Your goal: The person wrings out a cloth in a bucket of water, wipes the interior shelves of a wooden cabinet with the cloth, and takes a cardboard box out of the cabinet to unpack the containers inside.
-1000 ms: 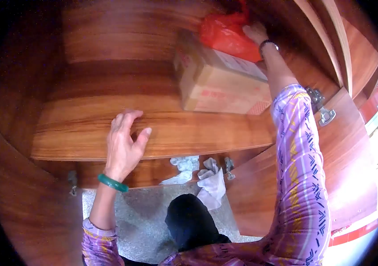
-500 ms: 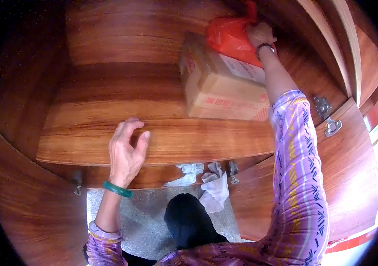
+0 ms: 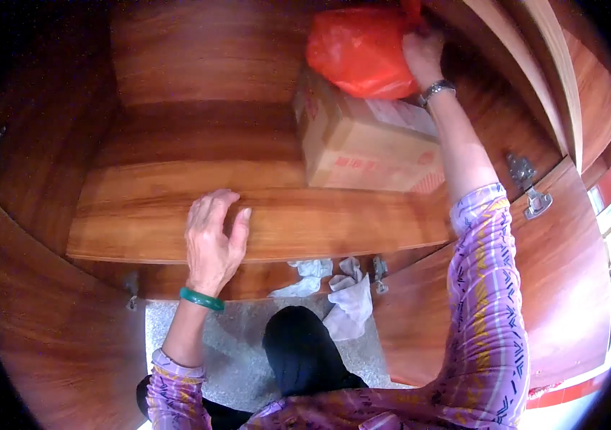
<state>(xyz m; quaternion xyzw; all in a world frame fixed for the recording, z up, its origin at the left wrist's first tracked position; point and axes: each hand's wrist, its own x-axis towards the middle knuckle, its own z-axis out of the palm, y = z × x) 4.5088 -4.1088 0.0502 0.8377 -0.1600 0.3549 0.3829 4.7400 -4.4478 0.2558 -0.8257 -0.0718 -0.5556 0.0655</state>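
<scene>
A full red plastic bag is over the top of a cardboard box on the right of the cabinet shelf. My right hand is closed at the bag's right side, near its gathered neck; part of the fingers is hidden by the bag. The box has red printing on its front and a pale label on top, partly covered by the bag. My left hand holds nothing, with thumb and fingers apart, above the front edge of the wooden shelf. A green bangle circles my left wrist.
Cabinet doors stand swung out at left and right, with metal hinges showing. Crumpled pale cloths lie at the cabinet's lower edge and on the grey floor. My knee is close below the shelf.
My right hand has shifted the red bag to the left across the box top, uncovering some of the box's right side. My left hand has moved slightly right and stays empty.
</scene>
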